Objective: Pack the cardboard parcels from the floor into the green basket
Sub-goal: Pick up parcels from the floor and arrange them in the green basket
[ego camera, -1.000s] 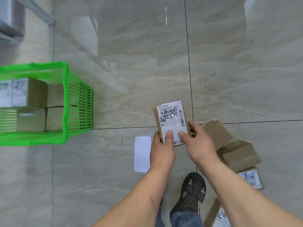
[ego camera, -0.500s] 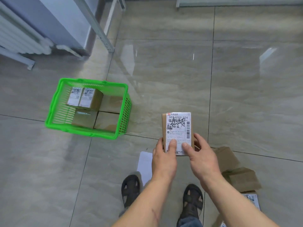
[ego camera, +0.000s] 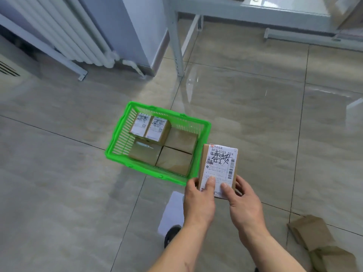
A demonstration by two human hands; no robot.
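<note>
Almost at the basket: parcel held in both hands

Both hands hold one cardboard parcel (ego camera: 217,169) above the tiled floor (ego camera: 59,183), just right of the green basket (ego camera: 115,154). The left hand (ego camera: 199,201) and right hand (ego camera: 244,203) each keep a closed grip on its near end, thumbs pressed on the white label; the fingers underneath are hidden. Parcels in the basket (ego camera: 174,148) partly cover one another. More parcels on the floor (ego camera: 322,244) are cut off at the lower right. The label print is scribbled over.
</note>
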